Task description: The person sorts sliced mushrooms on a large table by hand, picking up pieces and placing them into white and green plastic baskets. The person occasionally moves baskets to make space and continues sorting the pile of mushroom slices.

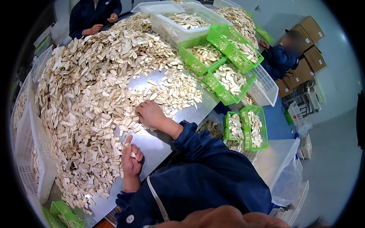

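My left hand (pixel 132 160) is palm up near the table edge, its fingers curled around a small pale dried slice (pixel 133 154). My right hand (pixel 151 114) lies palm down at the edge of a large heap of dried pale slices (pixel 94 94), possibly mushroom; its fingertips reach into the slices, and what they grip is hidden. Bare metal of the table (pixel 151 148) shows between and below both hands. A smaller spread of slices (pixel 179 88) lies just beyond my right hand.
Green plastic baskets (pixel 209 74) of slices stand at the table's right edge, with more green baskets (pixel 266 128) lower down. White perforated crates (pixel 168 31) stand behind and at the left. One person (pixel 95 17) works across the heap, another (pixel 281 57) at the right near cardboard boxes (pixel 313 58).
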`<state>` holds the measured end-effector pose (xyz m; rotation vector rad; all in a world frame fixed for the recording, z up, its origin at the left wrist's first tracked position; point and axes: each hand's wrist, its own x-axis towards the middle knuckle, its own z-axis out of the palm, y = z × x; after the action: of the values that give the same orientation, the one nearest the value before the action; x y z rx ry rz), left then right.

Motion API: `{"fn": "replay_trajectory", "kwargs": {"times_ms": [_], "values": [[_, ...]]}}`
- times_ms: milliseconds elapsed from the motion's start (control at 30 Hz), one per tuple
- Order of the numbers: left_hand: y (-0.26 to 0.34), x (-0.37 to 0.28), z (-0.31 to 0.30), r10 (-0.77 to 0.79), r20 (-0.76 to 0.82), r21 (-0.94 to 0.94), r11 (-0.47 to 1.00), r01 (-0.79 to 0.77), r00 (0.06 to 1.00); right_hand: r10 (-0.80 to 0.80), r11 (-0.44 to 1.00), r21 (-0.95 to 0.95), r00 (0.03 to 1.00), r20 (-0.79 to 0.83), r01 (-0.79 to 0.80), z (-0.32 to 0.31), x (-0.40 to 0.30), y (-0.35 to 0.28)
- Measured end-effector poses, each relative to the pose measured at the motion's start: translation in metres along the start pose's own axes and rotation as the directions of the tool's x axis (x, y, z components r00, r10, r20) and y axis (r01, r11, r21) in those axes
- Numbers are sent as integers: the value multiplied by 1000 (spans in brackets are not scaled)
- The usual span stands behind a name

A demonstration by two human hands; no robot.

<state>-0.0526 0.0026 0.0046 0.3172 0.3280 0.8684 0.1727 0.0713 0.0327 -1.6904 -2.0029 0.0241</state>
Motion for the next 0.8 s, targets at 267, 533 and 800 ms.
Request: {"fn": "replay_trajectory", "kwargs": {"times_ms": [267,533,800], "values": [[-1,-2,-2,14,-81,-25,1000,-16,997,291,865,383,946,142,-324,-36,-5,6],[2,0,0,-4,-30,-48,999,2,1000,439,437,770,858,269,-465,-47,-33,27],[4,-3,3,-1,-50,-22,1000,0,999,399,408,786,865,304,-465,-35,-40,19]]}}
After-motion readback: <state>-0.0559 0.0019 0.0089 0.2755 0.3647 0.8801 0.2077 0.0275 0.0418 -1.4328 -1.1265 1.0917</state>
